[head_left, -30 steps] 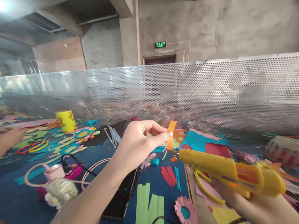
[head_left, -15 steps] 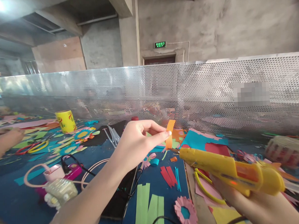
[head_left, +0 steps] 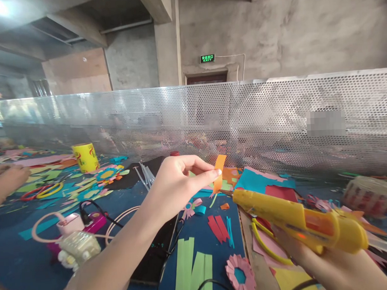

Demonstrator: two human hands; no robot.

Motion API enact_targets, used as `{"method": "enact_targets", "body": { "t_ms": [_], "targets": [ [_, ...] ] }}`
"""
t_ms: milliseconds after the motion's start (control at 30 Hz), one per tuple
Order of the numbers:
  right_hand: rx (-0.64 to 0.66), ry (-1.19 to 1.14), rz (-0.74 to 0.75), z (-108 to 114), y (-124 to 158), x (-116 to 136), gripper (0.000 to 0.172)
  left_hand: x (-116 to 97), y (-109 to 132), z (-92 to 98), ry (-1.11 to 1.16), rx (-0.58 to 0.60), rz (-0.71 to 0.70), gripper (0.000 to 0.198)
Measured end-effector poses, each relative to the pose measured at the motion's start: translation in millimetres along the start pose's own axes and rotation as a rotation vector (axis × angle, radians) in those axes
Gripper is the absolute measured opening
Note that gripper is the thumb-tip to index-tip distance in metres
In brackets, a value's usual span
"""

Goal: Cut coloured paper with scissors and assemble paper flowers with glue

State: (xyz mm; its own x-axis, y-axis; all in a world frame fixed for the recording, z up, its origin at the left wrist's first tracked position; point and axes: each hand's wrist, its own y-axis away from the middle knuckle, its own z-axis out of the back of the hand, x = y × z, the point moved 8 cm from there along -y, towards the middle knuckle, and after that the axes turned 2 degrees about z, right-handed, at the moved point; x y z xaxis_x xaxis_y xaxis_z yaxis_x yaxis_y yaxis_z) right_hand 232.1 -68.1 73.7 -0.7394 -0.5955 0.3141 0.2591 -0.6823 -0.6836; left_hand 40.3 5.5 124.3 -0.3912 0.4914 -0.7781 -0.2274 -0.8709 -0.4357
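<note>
Between the thumb and fingers of my left hand (head_left: 182, 179) is a short orange paper strip (head_left: 220, 162), held upright above the table. My right hand (head_left: 313, 255) grips a yellow hot glue gun (head_left: 289, 217) with an orange light on its side. Its nozzle points left, close to the strip's lower end; whether they touch I cannot tell. Under my hands lie red paper pieces (head_left: 218, 228), thin blue strips (head_left: 230, 232), green paper strips (head_left: 194, 269) and a pink paper flower ring (head_left: 231, 265) with a blue middle.
Yellow-handled scissors (head_left: 265, 244) lie below the glue gun. A phone (head_left: 150, 258), cables and a pale plug block (head_left: 78, 248) are at left. Clear glue sticks (head_left: 145, 175) and a yellow tape roll (head_left: 85, 158) stand further back. Another person's hand (head_left: 9, 181) works at far left. A perforated metal screen (head_left: 131, 113) borders the table.
The glue gun's nozzle has drawn slightly away from the strip's lower end. The strip has tilted and curved a little to the left at its bottom.
</note>
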Motion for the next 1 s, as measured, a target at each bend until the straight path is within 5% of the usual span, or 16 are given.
{"method": "enact_targets", "body": {
  "t_ms": [267, 500, 667, 833, 1000],
  "targets": [
    [-0.017, -0.058, -0.056, -3.8, 3.4, -9.4, 0.028, -1.3, 2.0, 1.0, 0.010, -0.004, 0.012, 0.021],
    [0.167, -0.283, -0.402, -25.2, 10.9, -31.3, 0.032, -3.0, 0.8, 10.8, 0.017, -0.028, 0.012, 0.020],
    [0.186, -0.616, -0.656, -45.8, -16.3, -27.7, 0.031, -11.7, -2.0, 45.7, 0.168, -0.218, -0.102, 0.013],
    [0.367, -1.015, -0.684, -136.5, -66.2, 1.0, 0.015, -15.0, 4.5, 85.9, 0.332, -0.417, -0.101, 0.004],
    [0.462, -1.000, -0.865, -257.3, -98.4, 25.3, 0.012, -16.1, 10.8, 109.0, 0.347, -0.522, -0.144, 0.006]
  ]
}}
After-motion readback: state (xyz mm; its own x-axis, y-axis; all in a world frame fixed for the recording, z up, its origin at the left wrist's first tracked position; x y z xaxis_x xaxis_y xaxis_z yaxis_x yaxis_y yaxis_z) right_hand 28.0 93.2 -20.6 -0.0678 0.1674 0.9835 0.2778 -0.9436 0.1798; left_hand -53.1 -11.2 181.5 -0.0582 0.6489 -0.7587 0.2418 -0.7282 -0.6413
